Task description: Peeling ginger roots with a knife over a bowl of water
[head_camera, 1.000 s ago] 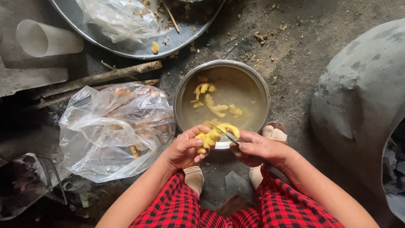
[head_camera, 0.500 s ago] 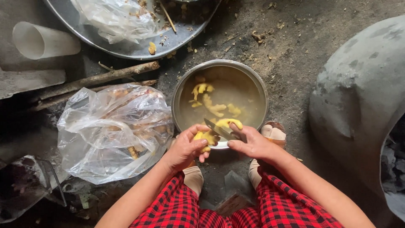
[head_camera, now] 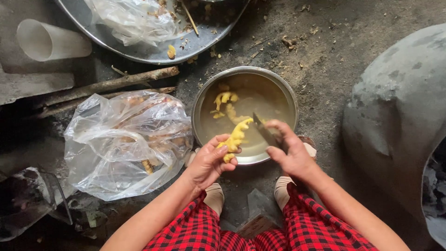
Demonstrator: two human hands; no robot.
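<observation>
a knobbly yellow root [head_camera: 235,138], judged firm and slippery, is pinched in the closed left hand [head_camera: 210,162]; a knife [head_camera: 265,133] is gripped by the closed right hand [head_camera: 290,151] above the bowl [head_camera: 204,93].

The left hand [head_camera: 211,162] grips a knobbly yellow peeled root [head_camera: 236,138] over the near rim of a round steel bowl of cloudy water [head_camera: 200,100]; the right hand [head_camera: 289,151] holds a dark-bladed knife [head_camera: 265,131], its tip beside the root; more yellow pieces [head_camera: 225,100] float in the bowl; a crumpled clear plastic bag [head_camera: 125,142] lies to the left on the dirt floor [head_camera: 325,60]; a large metal tray [head_camera: 153,51], a white plastic cup [head_camera: 51,42] and a rough wooden stick [head_camera: 111,83] lie beyond.
</observation>
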